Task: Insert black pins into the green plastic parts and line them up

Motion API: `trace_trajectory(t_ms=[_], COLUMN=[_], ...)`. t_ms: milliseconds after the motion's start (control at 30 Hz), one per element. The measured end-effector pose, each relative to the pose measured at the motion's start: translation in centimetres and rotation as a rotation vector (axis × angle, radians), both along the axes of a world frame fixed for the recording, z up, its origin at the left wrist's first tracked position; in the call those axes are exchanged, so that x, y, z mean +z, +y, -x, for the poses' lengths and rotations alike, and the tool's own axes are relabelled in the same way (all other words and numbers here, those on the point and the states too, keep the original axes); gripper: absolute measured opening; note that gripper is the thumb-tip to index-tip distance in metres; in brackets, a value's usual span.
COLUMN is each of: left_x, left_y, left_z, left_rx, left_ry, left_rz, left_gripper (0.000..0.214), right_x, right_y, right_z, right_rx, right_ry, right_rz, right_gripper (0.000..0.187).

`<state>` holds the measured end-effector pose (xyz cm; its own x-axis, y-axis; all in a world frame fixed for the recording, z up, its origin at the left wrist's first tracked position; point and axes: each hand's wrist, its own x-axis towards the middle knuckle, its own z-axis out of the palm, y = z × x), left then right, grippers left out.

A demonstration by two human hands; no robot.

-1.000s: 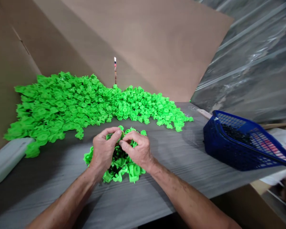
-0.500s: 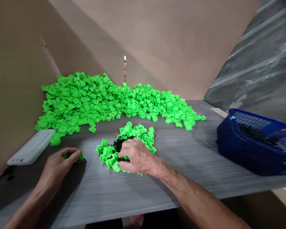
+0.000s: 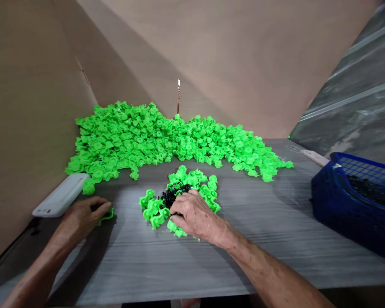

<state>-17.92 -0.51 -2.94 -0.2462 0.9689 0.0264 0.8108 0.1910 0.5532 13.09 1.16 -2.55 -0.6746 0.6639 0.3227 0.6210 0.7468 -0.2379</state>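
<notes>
My left hand [image 3: 83,215] is closed on a green flower-shaped plastic piece [image 3: 107,215], low over the table at left. Part of that piece is hidden by the fingers. In the middle, my right hand [image 3: 197,214] reaches into a small heap of green pieces [image 3: 154,209]. Its fingers are curled together beside a cluster of small black plastic parts [image 3: 170,196]; what lies between the fingertips is hidden. Behind both hands spreads a large pile of similar green pieces [image 3: 125,137].
A white power bank-like box [image 3: 60,194] with a dark cable stands left of my left hand. At right, a blue plastic basket [image 3: 346,214] holds many black parts. A thin striped stick [image 3: 179,96] rises behind the pile, before a board wall [image 3: 231,60]. The table [image 3: 141,265] is grey.
The view has turned slightly left, so the scene sits further right. My left hand is nearer the white box, with its green piece tilted differently. My right hand stays at the black parts.
</notes>
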Motion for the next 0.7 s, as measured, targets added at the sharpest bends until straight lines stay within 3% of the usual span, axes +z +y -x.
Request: trace_trajectory(t_ms=[167, 300, 500, 700], left_x=[1.4, 2.9, 3.3, 2.7], left_y=[-0.4, -0.4, 1.1, 2.6], left_z=[-0.6, -1.7, -5.0, -8.0], left_rx=[0.029, 0.038, -0.217, -0.361], left_ry=[-0.097, -0.058, -0.014, 0.061], left_rz=[-0.003, -0.047, -0.065, 0.035], left_gripper=[0.042, 0.047, 0.041, 0.027], right_x=[-0.2, -0.4, -0.5, 0.0], right_y=[0.2, 0.2, 0.4, 1.4], right_z=[-0.3, -0.3, -0.1, -1.1], right_rx=[0.01, 0.029, 0.005, -0.155], right_ry=[0.05, 0.097, 0.272, 0.572], right_rz=[0.01, 0.021, 0.078, 0.255], right_gripper=[0.016, 0.016, 0.022, 0.023])
